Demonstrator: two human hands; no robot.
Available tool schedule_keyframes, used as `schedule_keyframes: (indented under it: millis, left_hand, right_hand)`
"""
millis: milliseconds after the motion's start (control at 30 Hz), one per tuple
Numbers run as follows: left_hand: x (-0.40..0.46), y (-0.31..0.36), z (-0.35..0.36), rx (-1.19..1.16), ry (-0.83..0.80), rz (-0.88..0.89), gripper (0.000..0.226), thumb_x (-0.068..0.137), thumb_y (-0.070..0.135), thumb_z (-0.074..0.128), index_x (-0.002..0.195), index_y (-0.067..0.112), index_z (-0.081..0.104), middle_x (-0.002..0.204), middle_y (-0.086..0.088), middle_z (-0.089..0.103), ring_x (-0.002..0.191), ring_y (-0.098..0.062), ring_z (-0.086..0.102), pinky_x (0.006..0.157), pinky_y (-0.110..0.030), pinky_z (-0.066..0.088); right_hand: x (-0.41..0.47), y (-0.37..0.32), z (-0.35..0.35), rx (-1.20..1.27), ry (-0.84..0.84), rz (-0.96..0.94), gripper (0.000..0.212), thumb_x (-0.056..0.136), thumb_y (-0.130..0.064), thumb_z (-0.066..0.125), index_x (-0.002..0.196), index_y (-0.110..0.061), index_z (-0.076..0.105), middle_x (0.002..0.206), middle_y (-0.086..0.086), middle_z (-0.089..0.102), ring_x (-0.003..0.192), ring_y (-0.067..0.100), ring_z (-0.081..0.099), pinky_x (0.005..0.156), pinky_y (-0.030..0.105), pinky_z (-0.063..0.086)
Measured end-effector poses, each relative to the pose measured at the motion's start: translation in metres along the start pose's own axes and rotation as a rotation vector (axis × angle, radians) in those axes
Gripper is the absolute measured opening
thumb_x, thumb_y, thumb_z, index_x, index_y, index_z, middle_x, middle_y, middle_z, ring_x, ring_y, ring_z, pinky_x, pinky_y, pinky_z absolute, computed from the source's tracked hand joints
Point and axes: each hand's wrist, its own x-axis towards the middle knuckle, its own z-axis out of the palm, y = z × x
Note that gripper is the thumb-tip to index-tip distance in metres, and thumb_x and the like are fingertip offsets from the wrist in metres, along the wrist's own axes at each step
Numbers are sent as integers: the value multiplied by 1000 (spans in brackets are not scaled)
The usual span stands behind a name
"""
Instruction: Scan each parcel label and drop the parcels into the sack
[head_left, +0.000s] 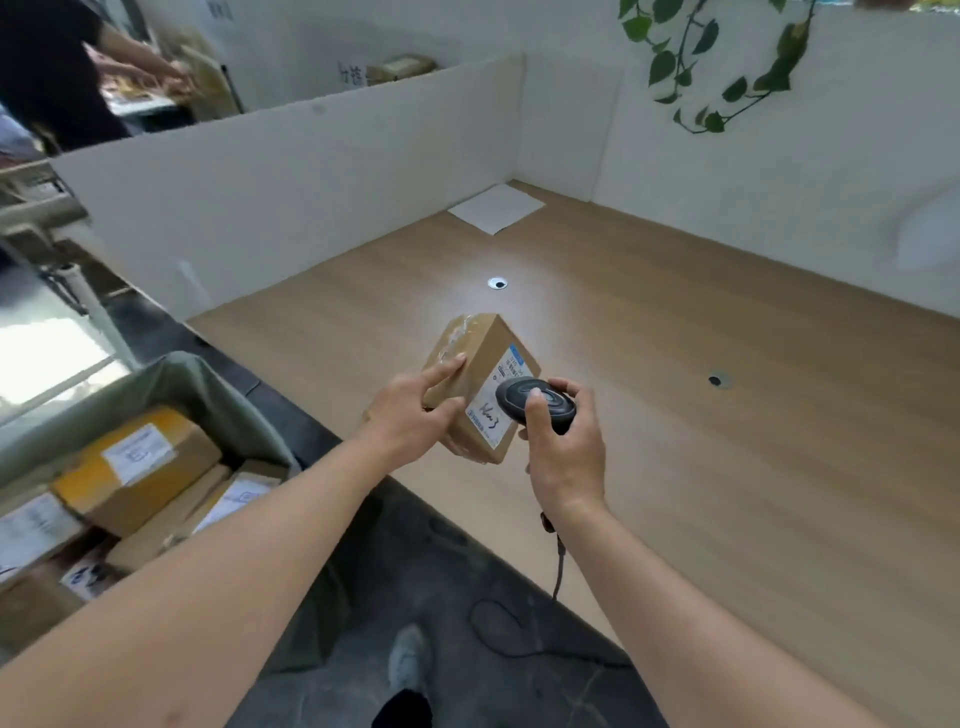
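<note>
Nearest, my right hand (563, 452) grips the black oval handheld scanner (535, 402) over the white label (501, 397). My left hand (415, 410) grips the small brown cardboard parcel (478, 384) above the wooden bench (675, 415). Several parcels already fill the grey-green sack (208, 384) leftward; I judge this one the last.

parcel (480, 384): over your table (727, 467), near its front edge
scanner (537, 402): just right of it, over the label (498, 400)
sack (171, 384): off to your left, parcels inside
</note>
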Motion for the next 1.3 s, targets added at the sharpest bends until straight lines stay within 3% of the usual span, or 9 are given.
schedule_keyframes:
  millis: [100,267,400,567,733,833,1067,1167,1300]
  left_hand:
    - [-36,-29,-20,-2,45,-92,56,97,57,60,146,70,36,148,-1,54,133,-25,53,112,-50,46]
    - [-84,-78,-56,-76,164,-216,57,91,62,58,141,76,35,147,1,58,132,-25,55,115,-50,44]
    - [-111,-121,-89,-180,233,-302,54,98,52,62,146,66,42,159,2,47,140,-27,49,117,-50,43]
    - [-135,-193,-135,-234,245,-346,53,101,48,60,149,62,41,160,3,46,140,-26,48,115,-48,43]
    - [-150,-265,-189,-301,216,-347,53,101,45,61,149,61,44,162,7,44,146,-24,43,117,-42,37]
    - [-149,-307,-221,-351,221,-363,56,90,57,63,143,65,47,160,11,46,144,-20,44,121,-44,35]
    - [-111,-378,-271,-507,274,-442,47,98,36,66,143,48,59,143,8,60,126,-15,56,113,-37,44]
    - [-99,-390,-284,-628,248,-516,40,103,34,58,140,50,60,138,6,59,116,-19,58,107,-49,52]
    - [-94,-404,-291,-696,263,-608,30,101,42,52,118,63,65,132,4,62,114,-27,61,90,-57,60]
  right_hand:
    - [-21,-6,28,14,-123,-21,11,107,-41,63,112,-43,53,104,-19,70,92,12,76,68,41,64]
    - [-53,-19,84,14,-270,-32,13,105,-43,65,106,-51,54,102,-20,72,91,9,76,75,52,66]
    - [-79,-25,134,11,-372,-46,13,105,-42,66,109,-49,56,103,-20,73,93,4,76,83,48,66]
    - [-115,-29,205,0,-415,-28,16,97,-54,66,110,-53,56,102,-21,74,96,11,78,83,52,66]
    - [-150,-40,282,-57,-415,-55,15,102,-46,66,111,-51,55,104,-20,72,95,2,72,88,44,63]
    - [-169,-45,322,-62,-420,-41,16,105,-42,66,117,-44,56,102,-21,71,90,-8,69,79,28,57]
    - [-178,-46,393,-130,-392,-1,20,106,-42,64,124,-38,57,101,-20,70,86,-10,66,76,25,53]
    - [-174,-42,413,-154,-383,7,20,104,-45,64,123,-42,56,107,-19,69,93,-2,68,83,29,56]
    - [-166,-35,430,-185,-383,23,23,103,-50,64,124,-46,55,115,-15,69,102,5,69,87,33,58]
